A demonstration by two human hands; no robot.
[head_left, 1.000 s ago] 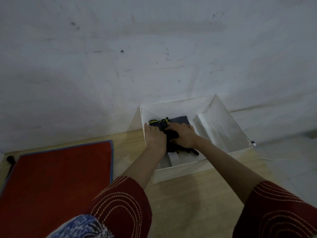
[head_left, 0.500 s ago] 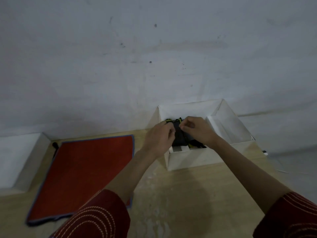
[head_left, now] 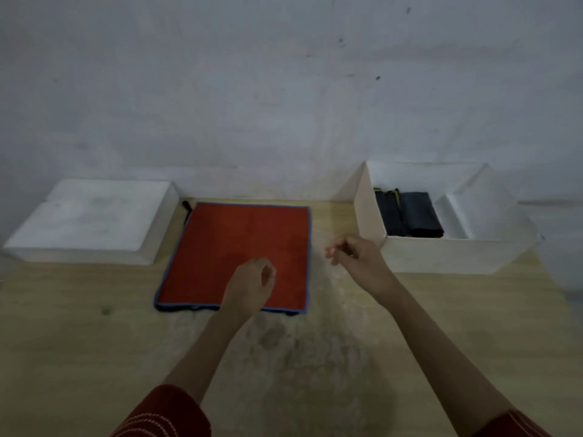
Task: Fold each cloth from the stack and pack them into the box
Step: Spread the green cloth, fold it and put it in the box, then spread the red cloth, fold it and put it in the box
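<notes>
The red cloth, left of the box, looks soft and light (best pinched at corners); left hand and right hand hover loosely curled, empty.

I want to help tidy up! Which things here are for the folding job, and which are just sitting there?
For the job:
- red cloth on the stack, flat on the table
- white box
- dark folded cloths already inside it
- both empty hands, left and right

Just sitting there:
- white lid, left of the cloth
</notes>
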